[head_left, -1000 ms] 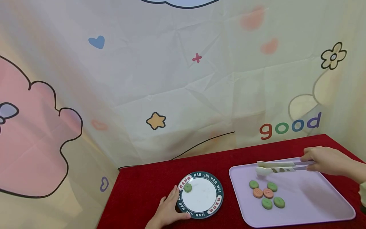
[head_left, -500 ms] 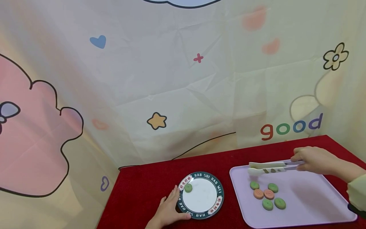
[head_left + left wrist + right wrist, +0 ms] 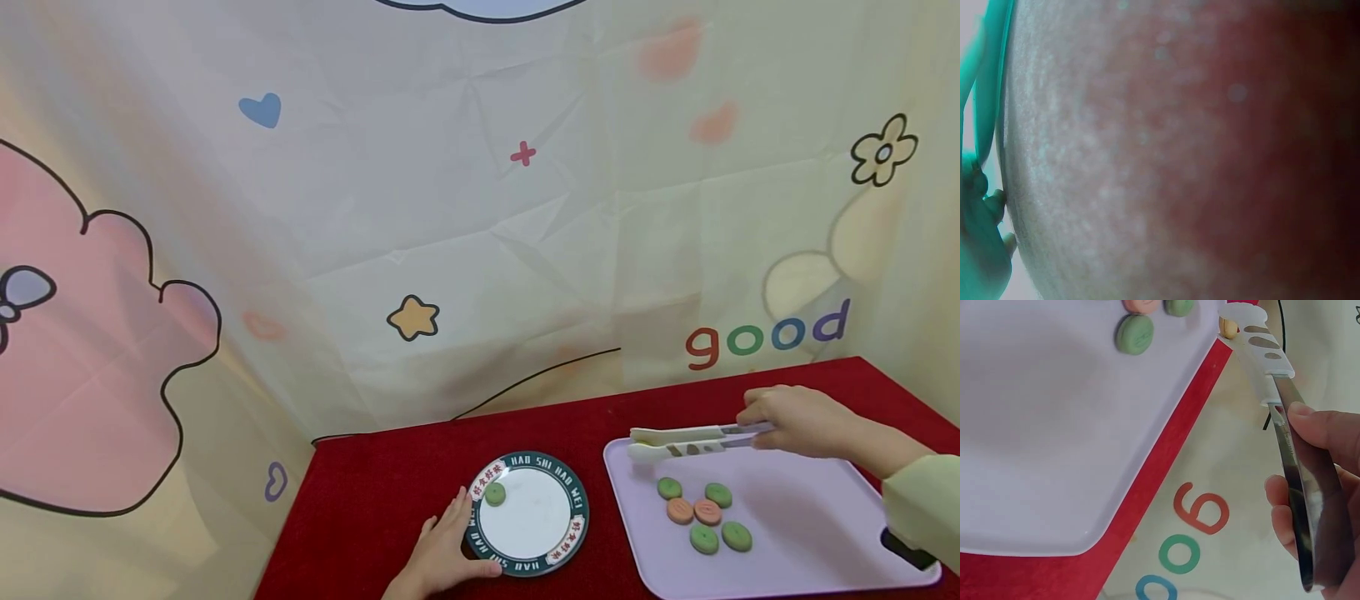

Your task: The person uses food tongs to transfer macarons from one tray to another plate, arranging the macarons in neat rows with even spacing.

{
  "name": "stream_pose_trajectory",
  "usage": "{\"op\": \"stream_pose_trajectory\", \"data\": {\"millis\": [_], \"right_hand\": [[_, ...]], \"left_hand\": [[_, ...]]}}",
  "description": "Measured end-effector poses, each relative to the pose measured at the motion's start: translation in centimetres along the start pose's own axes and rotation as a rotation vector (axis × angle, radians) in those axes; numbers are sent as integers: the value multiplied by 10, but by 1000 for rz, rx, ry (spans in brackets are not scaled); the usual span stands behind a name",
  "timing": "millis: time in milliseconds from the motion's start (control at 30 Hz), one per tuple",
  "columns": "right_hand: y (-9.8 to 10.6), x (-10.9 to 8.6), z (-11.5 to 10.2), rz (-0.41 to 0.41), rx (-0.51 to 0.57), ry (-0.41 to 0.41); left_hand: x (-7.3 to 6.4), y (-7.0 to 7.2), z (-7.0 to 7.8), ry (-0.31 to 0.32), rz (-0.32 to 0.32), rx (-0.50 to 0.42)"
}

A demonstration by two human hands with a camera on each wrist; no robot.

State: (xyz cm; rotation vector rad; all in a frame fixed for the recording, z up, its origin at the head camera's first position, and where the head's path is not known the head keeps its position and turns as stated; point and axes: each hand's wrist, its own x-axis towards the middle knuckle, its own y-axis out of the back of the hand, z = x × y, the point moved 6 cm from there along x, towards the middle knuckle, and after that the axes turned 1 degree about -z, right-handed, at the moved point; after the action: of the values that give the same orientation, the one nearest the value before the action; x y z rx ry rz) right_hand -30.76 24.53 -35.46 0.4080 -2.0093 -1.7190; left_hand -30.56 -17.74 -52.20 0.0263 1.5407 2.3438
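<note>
In the head view my right hand [image 3: 806, 421] grips a pair of tongs [image 3: 693, 442] with white spotted tips and metal arms. The tongs hang over the far left part of the lilac tray [image 3: 832, 533]. A small yellow piece [image 3: 1229, 328] sits between their tips in the right wrist view, partly hidden. My left hand [image 3: 444, 550], fingers spread, rests against the left and near rim of a round plate [image 3: 525, 512]. One green cookie [image 3: 495, 494] lies on this plate. Several green cookies [image 3: 737, 536] and two orange cookies [image 3: 708, 512] lie on the tray.
A red cloth [image 3: 360, 500] covers the table under plate and tray. Behind it hangs a printed curtain [image 3: 487, 250] with hearts and the word "good". The left wrist view is mostly a blurred close surface.
My right hand has carried the tongs leftward along the tray's far side, toward the plate. My left hand stays at the plate's rim.
</note>
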Motion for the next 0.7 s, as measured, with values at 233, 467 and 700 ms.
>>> {"op": "stream_pose_trajectory", "data": {"millis": [233,467,700], "right_hand": [[-1,8,-11,0,16,21],[-1,15,-25,17,16,64],[-3,24,-34,15,6,91]], "left_hand": [[0,0,0,0,5,-1],[-1,-1,0,1,0,-11],[0,-1,-1,-1,6,-5]]}}
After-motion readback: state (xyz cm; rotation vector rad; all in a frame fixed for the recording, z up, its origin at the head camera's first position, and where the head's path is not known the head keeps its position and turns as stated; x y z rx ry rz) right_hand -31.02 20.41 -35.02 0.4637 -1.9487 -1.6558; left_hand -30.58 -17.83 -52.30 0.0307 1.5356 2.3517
